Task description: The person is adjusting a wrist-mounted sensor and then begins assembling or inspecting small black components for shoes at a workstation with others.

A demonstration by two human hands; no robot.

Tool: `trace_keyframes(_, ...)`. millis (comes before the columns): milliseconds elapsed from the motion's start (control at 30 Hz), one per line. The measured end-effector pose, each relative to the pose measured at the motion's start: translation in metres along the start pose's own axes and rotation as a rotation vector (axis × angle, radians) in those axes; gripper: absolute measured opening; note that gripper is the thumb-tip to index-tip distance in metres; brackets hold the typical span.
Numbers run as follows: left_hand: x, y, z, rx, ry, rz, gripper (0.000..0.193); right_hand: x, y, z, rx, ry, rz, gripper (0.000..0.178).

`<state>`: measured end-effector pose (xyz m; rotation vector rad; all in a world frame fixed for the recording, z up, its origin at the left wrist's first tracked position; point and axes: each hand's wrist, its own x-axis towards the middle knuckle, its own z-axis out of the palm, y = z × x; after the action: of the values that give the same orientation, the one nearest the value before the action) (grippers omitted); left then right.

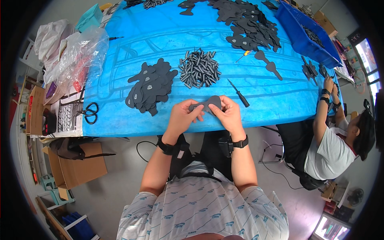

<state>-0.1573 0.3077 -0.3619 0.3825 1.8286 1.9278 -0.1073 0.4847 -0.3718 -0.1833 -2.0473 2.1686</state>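
Both hands hold one dark flat cutout (208,105) just above the near edge of the blue table (168,36); the left hand (182,118) pinches its narrow end, the right hand (229,114) grips its rounded end. Behind lie a stack of like cutouts (150,86), a pile of small dark strips (199,69) and a screwdriver (239,93); scissors (91,112) lie at the left, and another person (332,136) works at the right.

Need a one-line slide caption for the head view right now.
Both hands, left hand and right hand, hold a dark flat cutout over the blue table, near a screwdriver.
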Motion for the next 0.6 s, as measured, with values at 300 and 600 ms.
trace_keyframes(300, 0.004, 0.001, -0.006, -0.261, -0.016, -0.047, 0.038, 0.006, 0.005, -0.008, -0.177, 0.019, -0.407, 0.014)
trace_keyframes(600, 0.002, 0.004, -0.012, -0.241, -0.142, -0.04, 0.027, 0.0, -0.001, 0.001, -0.18, 0.083, -0.357, 0.008)
